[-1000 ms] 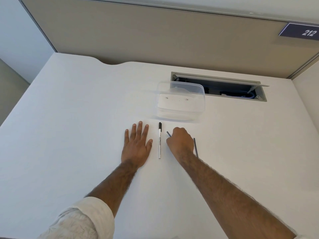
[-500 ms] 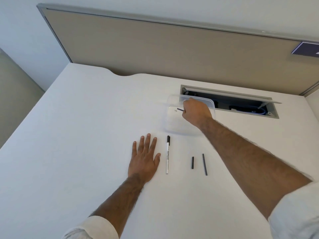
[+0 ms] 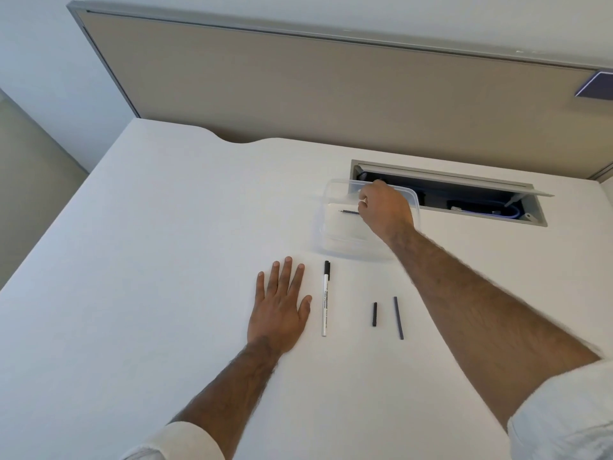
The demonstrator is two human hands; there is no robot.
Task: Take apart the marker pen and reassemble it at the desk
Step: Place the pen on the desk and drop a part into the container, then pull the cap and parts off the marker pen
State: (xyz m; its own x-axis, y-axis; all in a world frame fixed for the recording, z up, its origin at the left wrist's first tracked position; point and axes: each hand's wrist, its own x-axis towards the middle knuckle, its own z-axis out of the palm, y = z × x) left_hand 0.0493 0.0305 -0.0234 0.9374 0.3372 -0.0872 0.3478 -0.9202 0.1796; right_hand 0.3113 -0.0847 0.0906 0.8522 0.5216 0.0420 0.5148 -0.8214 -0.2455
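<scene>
A white marker pen [image 3: 325, 298] with a black cap lies lengthwise on the white desk [image 3: 149, 260]. My left hand [image 3: 280, 310] rests flat beside it on the left, fingers spread, holding nothing. To the pen's right lie a short black piece [image 3: 374, 314] and a longer thin dark rod [image 3: 398, 317]. My right hand [image 3: 384, 212] reaches into a clear plastic container [image 3: 331, 224] and pinches a thin dark pen part [image 3: 349, 212] that sticks out to the left of my fingers.
Behind the container an open cable hatch [image 3: 447, 194] is cut into the desk, with blue cables inside. A beige partition panel [image 3: 331, 94] runs along the desk's far edge.
My right hand lifted a thin dark part from beside the pen and carried it into the clear container. A short black piece now shows where that hand was. The left hand stayed flat.
</scene>
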